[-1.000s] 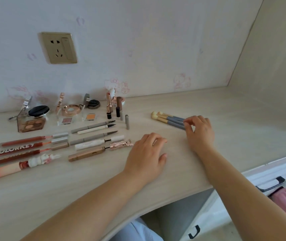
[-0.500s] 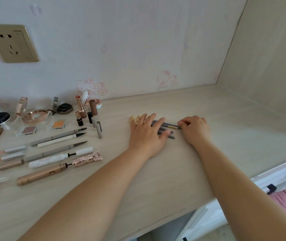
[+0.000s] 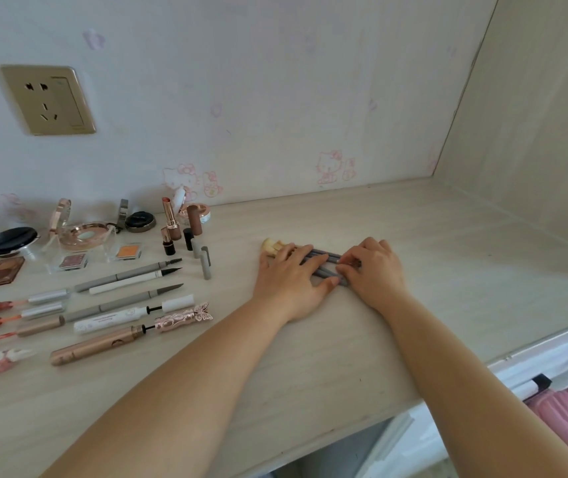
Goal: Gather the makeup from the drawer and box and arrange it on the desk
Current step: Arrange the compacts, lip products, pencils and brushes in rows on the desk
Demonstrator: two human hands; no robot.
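Looking down at the desk (image 3: pixel 413 243), we find the brushes (image 3: pixel 324 262) lying flat under both our hands, roughly midway along it and nearer the back edge than the front. Their long axis runs left to right, tilting slightly toward the front edge at the right end: pale bristle tips (image 3: pixel 272 246) poke out at the left, grey handles run to the right. Our left hand (image 3: pixel 291 281) lies over the bristle half with fingers straight and spread, pressing the handles down without gripping them. Our right hand (image 3: pixel 372 270) sits at the handle ends with fingers curled; it seems to pinch those ends, though the fingertips hide the contact. Both hands touch the bundle, so neither has to reach; we judge the next move is squaring the handles so they lie parallel, the right hand nudging while the left steadies. To the left, well apart from the brushes, lie the rows already laid out: a small grey cap (image 3: pixel 205 262) nearest, lipsticks (image 3: pixel 172 219) and compacts (image 3: pixel 84 232) toward the back edge, pens and a mascara (image 3: pixel 131 334) toward the front. Nothing stands between the hands and the brushes, and the right-hand stretch of the desk toward the side panel (image 3: pixel 534 132) holds no makeup that we can see.
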